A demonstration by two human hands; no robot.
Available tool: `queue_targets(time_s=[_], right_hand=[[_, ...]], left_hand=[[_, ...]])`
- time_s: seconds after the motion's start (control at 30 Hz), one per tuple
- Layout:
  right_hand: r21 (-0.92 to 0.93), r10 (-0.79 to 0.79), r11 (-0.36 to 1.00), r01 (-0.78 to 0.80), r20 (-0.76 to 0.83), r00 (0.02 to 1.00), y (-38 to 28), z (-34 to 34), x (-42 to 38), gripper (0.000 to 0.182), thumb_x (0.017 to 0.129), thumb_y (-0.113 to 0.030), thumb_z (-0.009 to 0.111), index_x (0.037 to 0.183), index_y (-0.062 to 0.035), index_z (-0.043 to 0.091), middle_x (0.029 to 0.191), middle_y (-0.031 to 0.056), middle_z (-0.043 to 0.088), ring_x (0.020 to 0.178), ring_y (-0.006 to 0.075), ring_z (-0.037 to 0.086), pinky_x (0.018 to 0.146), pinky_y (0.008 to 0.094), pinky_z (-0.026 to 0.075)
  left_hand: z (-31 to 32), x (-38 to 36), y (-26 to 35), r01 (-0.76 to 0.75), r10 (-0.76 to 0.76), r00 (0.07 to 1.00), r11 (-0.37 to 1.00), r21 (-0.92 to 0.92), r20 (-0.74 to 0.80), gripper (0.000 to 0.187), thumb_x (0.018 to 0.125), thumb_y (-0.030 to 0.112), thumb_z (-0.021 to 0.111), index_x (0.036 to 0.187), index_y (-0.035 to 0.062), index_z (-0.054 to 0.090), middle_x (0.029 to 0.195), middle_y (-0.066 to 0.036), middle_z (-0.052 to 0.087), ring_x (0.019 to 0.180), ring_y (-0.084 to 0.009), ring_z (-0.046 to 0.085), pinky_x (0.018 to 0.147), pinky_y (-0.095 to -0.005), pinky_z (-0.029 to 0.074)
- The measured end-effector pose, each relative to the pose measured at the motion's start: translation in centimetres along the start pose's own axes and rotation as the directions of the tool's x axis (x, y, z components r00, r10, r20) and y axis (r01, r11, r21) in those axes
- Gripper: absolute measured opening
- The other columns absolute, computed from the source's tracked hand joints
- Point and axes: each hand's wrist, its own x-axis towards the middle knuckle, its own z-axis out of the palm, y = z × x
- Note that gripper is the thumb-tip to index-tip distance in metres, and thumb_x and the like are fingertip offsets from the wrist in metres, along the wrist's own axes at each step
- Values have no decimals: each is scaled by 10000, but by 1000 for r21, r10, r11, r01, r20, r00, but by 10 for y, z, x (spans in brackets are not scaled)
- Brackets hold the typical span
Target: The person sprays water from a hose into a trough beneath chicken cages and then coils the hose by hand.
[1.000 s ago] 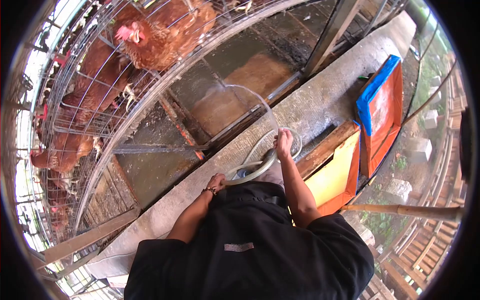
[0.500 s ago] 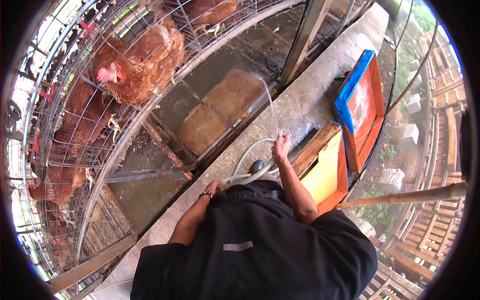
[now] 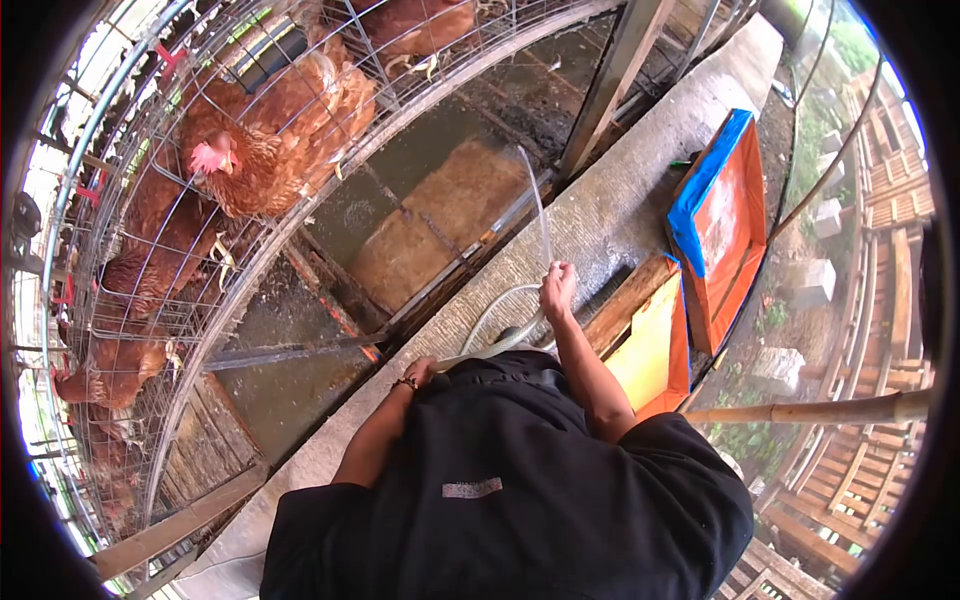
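Note:
My right hand [image 3: 558,290] is closed around a pale hose [image 3: 478,322] near its upper end. A thin stream of water [image 3: 539,205] leaves the hose and arcs forward toward the wet floor beyond the ledge. My left hand [image 3: 420,371], with a dark bracelet at the wrist, is closed on a lower part of the same hose, close to my waist. Between the hands the hose bends in a loop over the concrete ledge [image 3: 640,150]. Past the ledge lies a brown board [image 3: 440,225] on the wet, dark floor.
Wire cages [image 3: 265,215] with several brown hens [image 3: 290,130] curve along the left. A wooden post [image 3: 615,90] rises ahead. At the right stand a blue-and-orange tray [image 3: 735,220] and a yellow-and-orange one [image 3: 650,350]. A bamboo pole [image 3: 820,410] crosses at right.
Both hands keep hold of the hose, and water still flows. My right hand has shifted slightly left, the stream's arc is a little straighter, and the view has moved slightly.

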Motion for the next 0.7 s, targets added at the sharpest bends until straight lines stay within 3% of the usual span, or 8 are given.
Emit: queue_targets(time_s=[0.17, 0.47, 0.53, 0.7], right_hand=[[-10, -3, 1000, 3, 9, 1000, 3, 4, 10, 197, 932, -287, 425, 971, -98, 388, 517, 2, 400, 347, 106, 382, 288, 260, 308], [-49, -2, 999, 4, 25, 1000, -2, 10, 21, 195, 932, -289, 429, 953, -101, 383, 518, 14, 424, 350, 107, 403, 288, 256, 314], [-38, 9, 999, -7, 37, 999, -4, 11, 23, 198, 933, -292, 428, 952, -100, 383, 514, 13, 421, 349, 107, 399, 288, 257, 315], [-15, 1, 1000, 0, 82, 997, -6, 13, 26, 206, 934, -295, 424, 949, -94, 382, 509, 11, 417, 348, 105, 393, 290, 257, 317]], left_hand=[[3, 7, -7, 26, -27, 999, 998, -57, -18, 140, 758, 165, 519, 823, 57, 580, 788, -210, 600, 798, -384, 600, 651, -418, 459], [2, 5, 6, -5, -5, 995, 995, -98, -102, 107, 767, 133, 509, 812, 59, 572, 784, -206, 601, 809, -386, 597, 667, -416, 460], [3, 8, 5, 44, -54, 996, 992, -116, -78, 106, 769, 133, 506, 813, 59, 570, 783, -205, 600, 814, -386, 596, 668, -417, 459], [1, 5, 12, -30, 23, 993, 998, -61, -118, 101, 773, 132, 498, 808, 60, 560, 778, -206, 595, 813, -386, 594, 662, -420, 453]])
